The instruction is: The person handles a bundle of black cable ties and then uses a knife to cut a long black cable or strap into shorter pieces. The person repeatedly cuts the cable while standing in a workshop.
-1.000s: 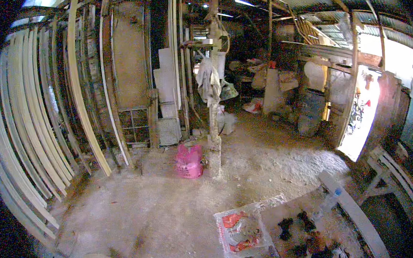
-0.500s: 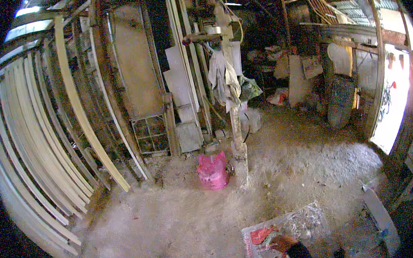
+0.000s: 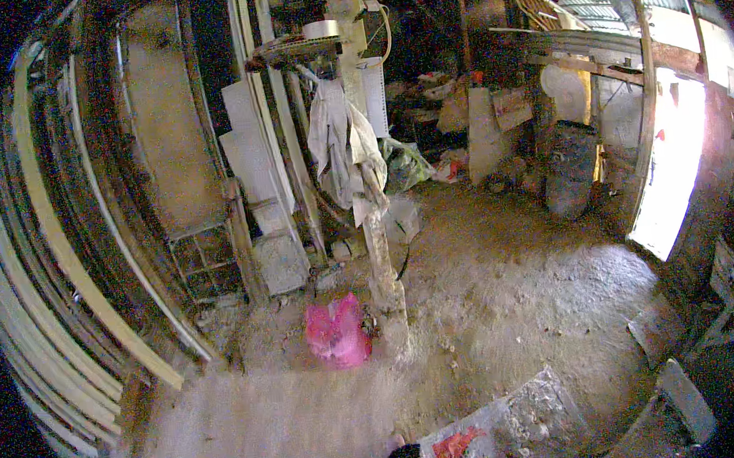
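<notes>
A dark sleeve with a sliver of hand [image 3: 396, 440] at its end comes in at the lower edge, apparently my left. Its fingers are mostly hidden, so whether it holds anything does not show. Just right of it lies a flattened, pale plastic sack [image 3: 529, 418] with grey dusty bits on it. A crumpled-looking red patch [image 3: 456, 448] shows on its near left part, close to the sleeve. My right hand is out of the picture.
A pink plastic bag [image 3: 339, 337] stands on the dirt floor beside a wooden post [image 3: 380, 266] hung with pale cloths [image 3: 344, 145]. Long planks [image 3: 55, 336] lean at the left. A grey board-like piece [image 3: 687, 398] sits at the lower right; a bright doorway [image 3: 677, 165] opens beyond.
The view has swung right, so the post and pink bag sit farther left. My right hand, earlier over the sack's red part, has left the picture; a dark sleeve now shows left of the sack.
</notes>
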Demonstrator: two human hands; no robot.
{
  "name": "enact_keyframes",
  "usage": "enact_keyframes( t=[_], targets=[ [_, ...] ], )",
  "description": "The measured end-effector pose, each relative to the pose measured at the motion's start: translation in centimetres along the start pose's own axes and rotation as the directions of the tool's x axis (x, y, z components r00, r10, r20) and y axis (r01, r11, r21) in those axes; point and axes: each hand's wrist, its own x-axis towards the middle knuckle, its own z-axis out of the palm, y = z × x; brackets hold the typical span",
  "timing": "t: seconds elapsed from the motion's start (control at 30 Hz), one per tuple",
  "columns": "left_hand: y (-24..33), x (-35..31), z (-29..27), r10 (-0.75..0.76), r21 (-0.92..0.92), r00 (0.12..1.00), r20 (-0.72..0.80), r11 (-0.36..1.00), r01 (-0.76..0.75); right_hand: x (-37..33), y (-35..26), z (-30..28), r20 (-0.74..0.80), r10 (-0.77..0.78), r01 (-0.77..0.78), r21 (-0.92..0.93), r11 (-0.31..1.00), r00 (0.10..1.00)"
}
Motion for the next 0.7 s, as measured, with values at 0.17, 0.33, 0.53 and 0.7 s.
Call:
enact_keyframes(
  t=[0.17, 0.33, 0.53, 0.7],
  targets=[
    [0.7, 10.7, -9.1, 0.009, 0.107, 1.000, 0.000, 0.994, -0.009, 2.8, 1.9, -12.7, -0.179, 0.169, -0.135, 0.185, 0.973, 0.969],
    [2.0, 19.2, -19.4, 0.016, 0.279, 0.998, -0.067, 0.960, 0.003, 5.9, 0.2, -23.5, -0.384, 0.176, -0.017, 0.382, 0.924, 0.906],
    [2.6, 27.6, -23.7, 0.003, 0.364, 0.995, -0.098, 0.931, 0.033, 11.4, 0.0, -30.4, -0.493, 0.102, 0.225, 0.559, 0.798, 0.864],
    [1.6, 34.9, -19.9, -0.011, 0.313, 0.998, -0.057, 0.949, 0.028, 17.7, 3.1, -35.6, -0.502, -0.038, 0.480, 0.797, 0.367, 0.864]
  ],
)
